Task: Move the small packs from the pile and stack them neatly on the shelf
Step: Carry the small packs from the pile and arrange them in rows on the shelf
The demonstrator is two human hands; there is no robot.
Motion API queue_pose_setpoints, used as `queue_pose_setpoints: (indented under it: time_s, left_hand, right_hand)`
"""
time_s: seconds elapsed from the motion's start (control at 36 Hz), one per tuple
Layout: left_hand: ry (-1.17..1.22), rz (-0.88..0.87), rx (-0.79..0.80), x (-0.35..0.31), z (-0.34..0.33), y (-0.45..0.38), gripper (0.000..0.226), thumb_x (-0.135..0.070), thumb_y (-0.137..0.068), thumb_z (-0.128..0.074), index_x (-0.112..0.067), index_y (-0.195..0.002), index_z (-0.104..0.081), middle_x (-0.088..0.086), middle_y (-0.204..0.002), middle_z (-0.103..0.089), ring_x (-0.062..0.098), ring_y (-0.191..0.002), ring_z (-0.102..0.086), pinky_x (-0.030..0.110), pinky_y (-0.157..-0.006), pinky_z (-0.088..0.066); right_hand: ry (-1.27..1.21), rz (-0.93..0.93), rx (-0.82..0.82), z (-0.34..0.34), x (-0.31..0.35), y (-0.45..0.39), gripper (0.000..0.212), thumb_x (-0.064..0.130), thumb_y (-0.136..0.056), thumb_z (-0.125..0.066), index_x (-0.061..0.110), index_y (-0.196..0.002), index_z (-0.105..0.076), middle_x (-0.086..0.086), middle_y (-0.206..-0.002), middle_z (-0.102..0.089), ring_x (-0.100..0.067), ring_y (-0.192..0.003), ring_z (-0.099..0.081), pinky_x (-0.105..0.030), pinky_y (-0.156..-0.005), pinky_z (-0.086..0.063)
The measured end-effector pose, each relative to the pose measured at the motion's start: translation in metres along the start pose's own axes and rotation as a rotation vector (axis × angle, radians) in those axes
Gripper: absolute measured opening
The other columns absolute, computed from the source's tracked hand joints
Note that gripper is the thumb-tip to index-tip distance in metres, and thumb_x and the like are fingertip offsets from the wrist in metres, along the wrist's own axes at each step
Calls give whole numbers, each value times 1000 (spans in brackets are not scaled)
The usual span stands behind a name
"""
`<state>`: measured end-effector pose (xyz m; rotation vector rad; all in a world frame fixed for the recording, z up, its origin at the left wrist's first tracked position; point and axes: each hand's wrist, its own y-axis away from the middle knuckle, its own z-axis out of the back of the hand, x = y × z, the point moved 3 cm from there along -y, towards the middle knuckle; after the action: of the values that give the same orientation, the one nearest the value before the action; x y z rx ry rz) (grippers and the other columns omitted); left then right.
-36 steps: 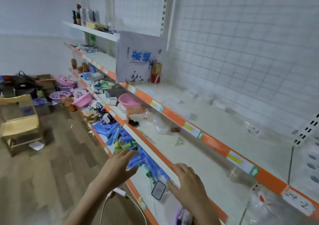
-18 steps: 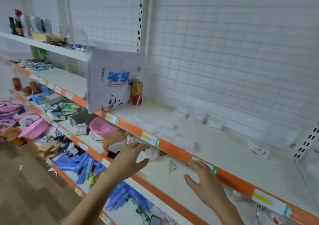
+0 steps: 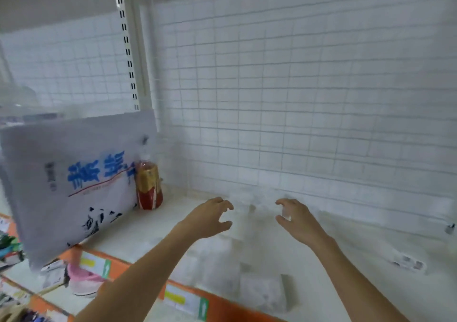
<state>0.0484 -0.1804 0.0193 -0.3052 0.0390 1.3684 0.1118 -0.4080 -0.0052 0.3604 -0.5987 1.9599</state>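
I see pale, blurred small packs scattered on the shelf. At twelve o'clock, my left hand and right hand hover with fingers loosely curled, holding nothing.

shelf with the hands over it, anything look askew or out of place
Yes. The small packs lie scattered on the shelf, not stacked. The big white bag leans tilted, overhanging the orange front edge. Both hands hover, holding nothing clearly visible; the picture is blurred.

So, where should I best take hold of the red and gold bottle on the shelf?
Round its labelled body, coming from the front-right. The bottle stands upright, the white bag crowds its left side and the wire grid wall is behind it.
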Motion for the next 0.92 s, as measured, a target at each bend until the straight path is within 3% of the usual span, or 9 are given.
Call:
queue_pose_setpoints:
  time_s: [0.19,0.31,0.36,0.47,0.58,0.78,0.83,0.92]
  left_hand:
    - [70,-19,8,30,-29,-83,55,-33,-88,-58,-17,-136,-37,5,-136,-35,22,-123,-40,29,-102,-33]
    - [177,1,14,39,-50,-110,62,-31,-88,-60,-17,-140,-31,10,-142,-24,26,-130,-32,30,-107,-26]
    - [238,16,36,43,-60,-118,60,-29,-87,-62,-15,-138,-34,11,-144,-22,25,-133,-29,30,-108,-24]
    - [270,-17,32,52,-81,-125,49,-25,-85,-65,-12,-128,-45,8,-138,-36,26,-131,-30,32,-109,-24]
    - [178,-83,-42,59,-80,-129,40,-27,-90,-57,-17,-127,-45,-1,-134,-44,24,-126,-29,18,-95,-14]
    - [82,-238,-53,71,-80,-131,42,-33,-94,-48,-16,-132,-41,0,-133,-48,24,-124,-32,24,-101,-25]
    - [154,-273,-82,75,-74,-126,40,-33,-95,-42,-12,-130,-45,3,-129,-52,24,-121,-39,23,-96,-29]
    - [293,-314,-121,75,-57,-113,64,-51,-86,-22,-6,-116,-56,7,-109,-63,24,-96,-56,23,-76,-37]
  right_hand:
    - [39,-77,-84,-17,-19,-53,59,37,-91,-52,24,-143,-27,-4,-144,-31,-23,-134,-24,-32,-107,-27]
    - [56,-112,-16,-28,-26,-68,58,44,-90,-54,22,-140,-34,-4,-143,-32,-22,-133,-28,-32,-107,-27]
    - [29,-120,-20,-31,-26,-72,52,38,-89,-57,21,-135,-40,-3,-140,-36,-21,-130,-33,-30,-105,-29]
    - [-53,-135,-50,-32,-23,-74,38,23,-90,-58,17,-125,-46,-2,-132,-44,-17,-122,-42,-26,-100,-34]
    - [-100,-147,-80,-31,-18,-70,34,22,-90,-58,17,-122,-48,0,-128,-43,-15,-119,-42,-21,-95,-33]
    - [-216,-202,-227,-24,-4,-55,29,27,-90,-58,22,-118,-54,11,-111,-45,-8,-107,-46,-17,-88,-33]
    - [-257,-210,-248,-21,1,-47,23,28,-91,-57,25,-113,-55,9,-110,-49,-9,-99,-51,-18,-84,-36]
    - [-357,-226,-283,-20,9,-33,6,30,-92,-53,31,-98,-55,7,-99,-57,-8,-89,-55,-21,-77,-42]
